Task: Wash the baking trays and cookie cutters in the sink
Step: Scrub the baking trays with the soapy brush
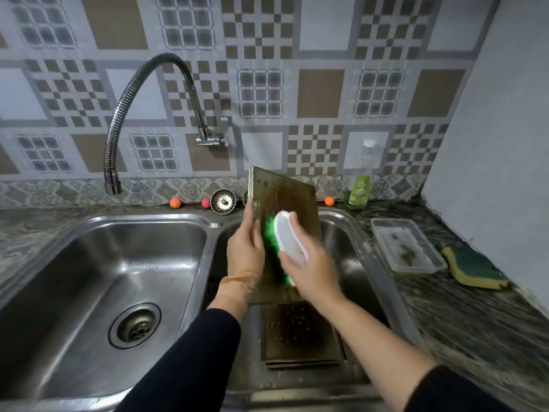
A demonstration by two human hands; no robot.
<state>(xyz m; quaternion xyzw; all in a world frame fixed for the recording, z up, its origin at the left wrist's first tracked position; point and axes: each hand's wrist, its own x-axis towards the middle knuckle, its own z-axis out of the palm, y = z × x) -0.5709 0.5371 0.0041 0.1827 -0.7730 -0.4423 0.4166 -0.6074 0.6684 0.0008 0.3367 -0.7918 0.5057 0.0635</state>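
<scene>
A stained metal baking tray (286, 191) stands tilted upright over the right sink basin (341, 233). My left hand (245, 251) grips its left edge. My right hand (309, 263) holds a white scrub brush (289, 236) with green bristles and presses it against the tray's face. More dark, dirty trays (300, 334) lie stacked flat at the bottom of the right basin, below my hands. No cookie cutters can be made out.
The left basin (89, 278) with its drain is on the left, under a flexible tap (124, 114). On the right counter are a clear plastic container (407, 245), a green-yellow sponge (472, 267) and a dish soap bottle (359, 188). A sink strainer (223, 201) leans at the back.
</scene>
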